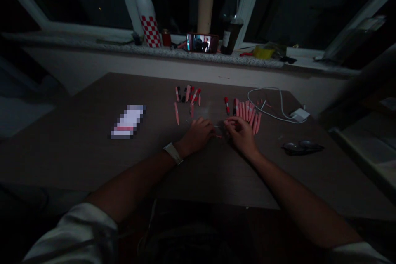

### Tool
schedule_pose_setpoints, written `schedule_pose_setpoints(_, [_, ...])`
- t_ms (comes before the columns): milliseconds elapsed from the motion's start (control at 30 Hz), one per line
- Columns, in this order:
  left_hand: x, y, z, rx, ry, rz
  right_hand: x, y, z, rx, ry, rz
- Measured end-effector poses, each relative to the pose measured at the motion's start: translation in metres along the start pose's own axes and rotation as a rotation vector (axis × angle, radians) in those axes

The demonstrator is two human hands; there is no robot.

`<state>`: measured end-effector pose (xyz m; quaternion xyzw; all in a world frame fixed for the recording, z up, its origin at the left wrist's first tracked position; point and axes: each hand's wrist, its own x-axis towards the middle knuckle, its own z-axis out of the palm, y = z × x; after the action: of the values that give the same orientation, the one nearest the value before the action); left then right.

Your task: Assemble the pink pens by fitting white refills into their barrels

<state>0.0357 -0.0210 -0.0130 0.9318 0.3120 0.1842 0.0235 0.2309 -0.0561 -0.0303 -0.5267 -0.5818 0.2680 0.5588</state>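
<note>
Over the middle of the desk, my left hand (200, 133) has its fingers closed, with a small pink piece (218, 136) sticking out by the fingertips. My right hand (239, 131) is curled in a pinch just across from it; what it holds is too dark and small to make out. A thin pale line (218, 126) shows in the gap between both hands. Right behind my right hand lies a row of pink pens (247, 111), with a red marker (227, 105) to their left. Beyond my left hand are a single pink pen (176, 113) and a loose group of pink, red and black pens (187, 93).
A phone with a blurred screen (128, 121) lies at left on the desk (93, 156). At right are a white cable with a charger (300, 114) and eyeglasses (302, 147). The windowsill holds a checkered bottle (150, 20), a propped phone (202, 43) and a dark cup (230, 37).
</note>
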Motion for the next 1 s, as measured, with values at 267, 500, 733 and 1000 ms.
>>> schedule_pose_setpoints(267, [-0.002,-0.005,0.000,-0.139,0.071,-0.097,-0.003,0.000,-0.001,-0.023,-0.026,-0.027])
schedule_pose_setpoints(500, [-0.002,-0.007,-0.002,-0.286,0.175,-0.147,-0.009,-0.005,0.004,-0.103,-0.137,-0.090])
schedule_pose_setpoints(733, [-0.003,0.000,-0.006,-0.315,0.123,-0.098,-0.009,-0.007,0.004,-0.117,-0.159,-0.118])
schedule_pose_setpoints(1000, [-0.004,0.002,-0.008,-0.342,0.107,-0.012,-0.011,-0.013,0.003,-0.133,-0.172,-0.138])
